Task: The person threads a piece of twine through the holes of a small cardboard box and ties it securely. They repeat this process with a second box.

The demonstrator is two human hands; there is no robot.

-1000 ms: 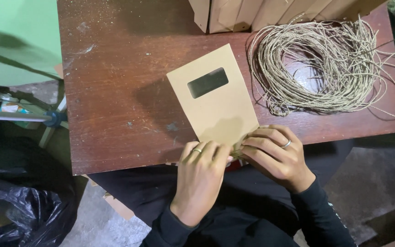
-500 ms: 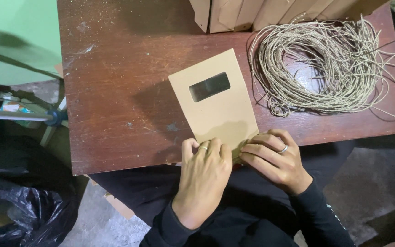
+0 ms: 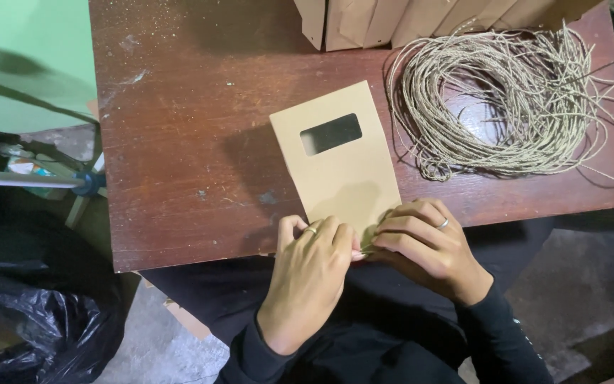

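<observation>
Hands (image 3: 364, 252) closer together than before, pinching paper bag (image 3: 339, 163) bottom edge

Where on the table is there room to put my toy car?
The bare wood left of the brown paper bag, out to the table edge, is free. The right side is crowded by the twine coil, the back by stacked bags, the near edge by both hands.

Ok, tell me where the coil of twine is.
In the head view the coil of twine lies on the wooden table, far right, beside the brown paper bag and just below the stacked bags.
</observation>
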